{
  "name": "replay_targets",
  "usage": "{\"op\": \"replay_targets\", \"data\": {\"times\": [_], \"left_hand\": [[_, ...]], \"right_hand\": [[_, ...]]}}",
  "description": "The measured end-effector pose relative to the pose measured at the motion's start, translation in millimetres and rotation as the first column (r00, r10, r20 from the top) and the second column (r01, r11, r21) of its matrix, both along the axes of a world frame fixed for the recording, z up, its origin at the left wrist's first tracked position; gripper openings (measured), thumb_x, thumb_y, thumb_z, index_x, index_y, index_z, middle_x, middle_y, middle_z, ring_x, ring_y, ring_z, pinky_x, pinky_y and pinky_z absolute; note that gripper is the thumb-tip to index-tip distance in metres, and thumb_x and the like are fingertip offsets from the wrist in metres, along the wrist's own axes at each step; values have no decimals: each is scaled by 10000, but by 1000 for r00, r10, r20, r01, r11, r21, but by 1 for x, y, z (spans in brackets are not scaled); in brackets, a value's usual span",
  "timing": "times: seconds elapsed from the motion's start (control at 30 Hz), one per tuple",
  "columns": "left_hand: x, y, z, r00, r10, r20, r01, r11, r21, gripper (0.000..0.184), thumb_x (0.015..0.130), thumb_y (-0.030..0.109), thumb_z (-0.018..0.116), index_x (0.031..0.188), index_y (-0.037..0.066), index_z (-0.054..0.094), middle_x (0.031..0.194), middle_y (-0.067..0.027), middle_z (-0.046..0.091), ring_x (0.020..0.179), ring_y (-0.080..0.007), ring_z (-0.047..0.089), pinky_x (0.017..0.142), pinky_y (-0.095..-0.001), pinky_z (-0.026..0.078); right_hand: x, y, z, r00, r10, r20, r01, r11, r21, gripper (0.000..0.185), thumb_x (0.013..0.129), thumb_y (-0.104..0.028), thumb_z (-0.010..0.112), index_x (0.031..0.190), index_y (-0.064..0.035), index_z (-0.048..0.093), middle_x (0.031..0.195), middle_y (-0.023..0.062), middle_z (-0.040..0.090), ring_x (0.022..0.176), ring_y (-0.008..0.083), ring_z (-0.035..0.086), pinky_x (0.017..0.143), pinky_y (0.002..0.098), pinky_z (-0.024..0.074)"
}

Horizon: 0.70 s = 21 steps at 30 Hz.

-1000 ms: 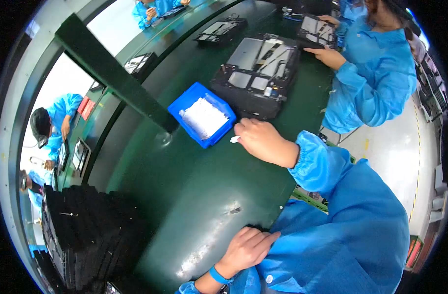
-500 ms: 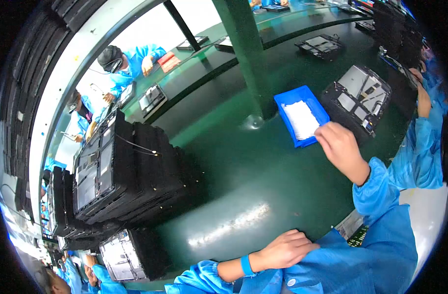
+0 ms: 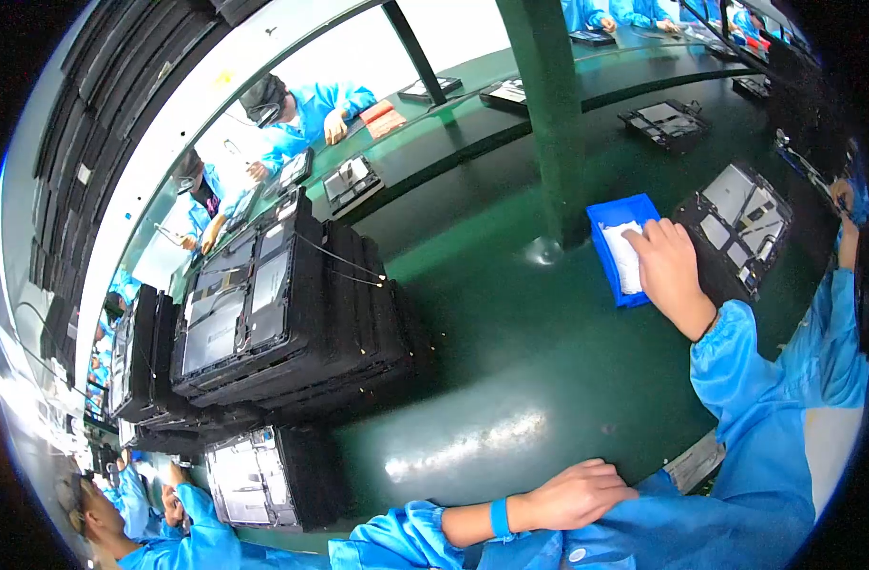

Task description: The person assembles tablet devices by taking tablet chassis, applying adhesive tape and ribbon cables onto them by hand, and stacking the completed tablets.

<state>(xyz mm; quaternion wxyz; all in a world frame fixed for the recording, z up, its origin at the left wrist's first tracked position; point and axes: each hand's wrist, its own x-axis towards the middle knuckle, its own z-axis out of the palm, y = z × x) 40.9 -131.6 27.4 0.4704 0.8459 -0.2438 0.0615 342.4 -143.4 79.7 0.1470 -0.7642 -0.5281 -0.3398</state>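
Note:
My right hand is over the blue bin, its fingertips at the white pieces inside. Whether it holds one is hidden. Just right of the bin lies a stack of black-framed devices with silver panels. My left hand rests at the near table edge, a blue band on its wrist, its fingers bent and close together; nothing shows in them.
Tall stacks of black-framed devices stand at left, with another stack near the front edge. A green post rises behind the bin. Co-workers in blue sit across, at right and at lower left.
The view has swung left, bringing the left stacks into sight. My right hand has moved from beside the bin to over it. The small white piece seen in its fingers earlier no longer shows.

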Motion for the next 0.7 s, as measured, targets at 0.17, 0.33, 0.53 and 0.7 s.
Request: {"op": "replay_targets", "data": {"times": [0.17, 0.33, 0.53, 0.7], "left_hand": [[-2, 1, 4, 999, 18, -29, -18, 1000, -16, 311, 860, 124, 555, 1147, 16, 606, 949, -125, 597, 910, -288, 562, 846, -393, 439], [0, 1, -1, 1000, 27, -13, -28, 999, -28, 328, 850, 115, 568, 1163, 27, 612, 978, -118, 617, 916, -283, 576, 838, -392, 450], [20, -3, 1, 998, 8, -58, -9, 1000, -10, 336, 814, 60, 603, 1148, 55, 647, 949, -86, 650, 863, -261, 591, 792, -375, 467], [21, -4, 1, 998, 29, -60, -29, 1000, 9, 350, 782, 29, 632, 1129, 68, 658, 945, -63, 657, 836, -231, 590, 768, -348, 468]], "right_hand": [[-9, 1, -2, 983, 132, -127, -124, 990, 73, 188, 754, -67, 612, 925, -31, 681, 836, 105, 565, 839, 285, 540, 743, 393, 445], [3, -6, -6, 985, 125, -119, -125, 992, 8, 187, 772, -70, 596, 934, -16, 674, 897, 129, 605, 877, 297, 573, 797, 396, 487], [31, -5, -42, 969, 57, -240, -90, 988, -128, 369, 763, -73, 648, 1116, 24, 602, 1011, 175, 597, 984, 347, 587, 861, 409, 495], [25, 1, -42, 962, -10, -273, -41, 983, -182, 567, 728, -153, 695, 1240, 17, 521, 1135, 201, 587, 1053, 374, 598, 854, 435, 510]]}}
